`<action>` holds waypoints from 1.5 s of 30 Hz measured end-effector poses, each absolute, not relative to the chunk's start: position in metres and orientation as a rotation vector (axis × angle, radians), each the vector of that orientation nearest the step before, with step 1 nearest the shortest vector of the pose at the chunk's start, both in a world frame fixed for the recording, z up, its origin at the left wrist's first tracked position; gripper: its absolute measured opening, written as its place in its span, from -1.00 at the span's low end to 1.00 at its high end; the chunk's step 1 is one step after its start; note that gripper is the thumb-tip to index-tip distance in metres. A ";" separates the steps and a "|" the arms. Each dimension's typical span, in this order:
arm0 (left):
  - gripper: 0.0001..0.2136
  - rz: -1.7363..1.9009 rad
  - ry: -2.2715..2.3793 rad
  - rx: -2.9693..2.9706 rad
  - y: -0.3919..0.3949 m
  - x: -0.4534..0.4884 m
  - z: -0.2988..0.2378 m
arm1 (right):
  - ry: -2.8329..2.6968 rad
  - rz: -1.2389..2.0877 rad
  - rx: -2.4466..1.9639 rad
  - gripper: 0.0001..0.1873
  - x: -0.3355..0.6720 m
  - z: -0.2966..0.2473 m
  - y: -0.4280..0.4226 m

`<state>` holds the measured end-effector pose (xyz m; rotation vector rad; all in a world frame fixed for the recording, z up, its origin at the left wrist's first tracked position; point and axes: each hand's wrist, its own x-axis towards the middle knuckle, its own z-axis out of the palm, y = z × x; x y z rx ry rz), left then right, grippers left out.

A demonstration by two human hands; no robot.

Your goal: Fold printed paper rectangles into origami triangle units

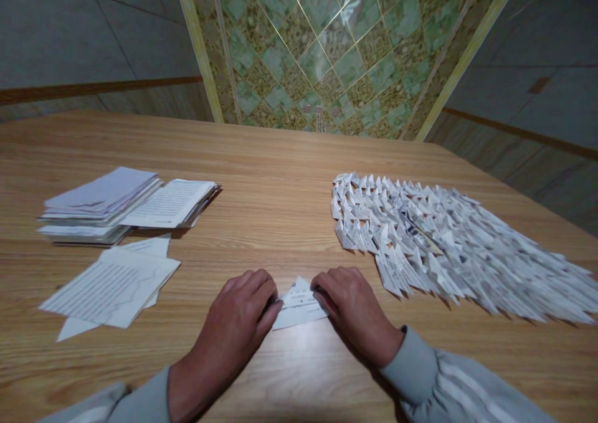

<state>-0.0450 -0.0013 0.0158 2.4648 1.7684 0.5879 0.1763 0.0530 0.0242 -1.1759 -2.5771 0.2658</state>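
A printed sheet of paper [300, 304], partly folded with a pointed top, lies in front of me on the table. My left hand [243, 311] pinches its left edge between thumb and curled fingers. At the opposite edge, my right hand [350, 308] grips the paper the same way, fingers bent and pressed together. The fingertips hide both side ends of the sheet. Text shows on its upper flap and a fold line runs across it.
Many folded paper boats or similar pointed pieces [420, 236] stand in rows at the right. On the left are stacked papers [103, 192], another printed pile [170, 202] and loose sheets [112, 286]. The wooden table [261, 180] reaches back toward a tiled panel [322, 55].
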 end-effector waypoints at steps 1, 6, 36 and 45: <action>-0.87 0.576 1.768 2.464 -0.001 -0.045 0.016 | -2.593 0.215 -1.175 -0.97 0.176 0.023 0.053; -0.83 0.701 1.604 2.561 0.000 -0.043 0.017 | -2.613 0.121 -1.186 -0.95 0.174 0.021 0.053; -0.93 0.596 1.642 2.113 0.015 -0.032 0.029 | -2.510 0.102 -1.300 -0.92 0.176 0.022 0.045; -0.88 0.635 1.644 2.123 0.011 -0.033 0.025 | -2.501 0.216 -1.251 -0.96 0.177 0.024 0.045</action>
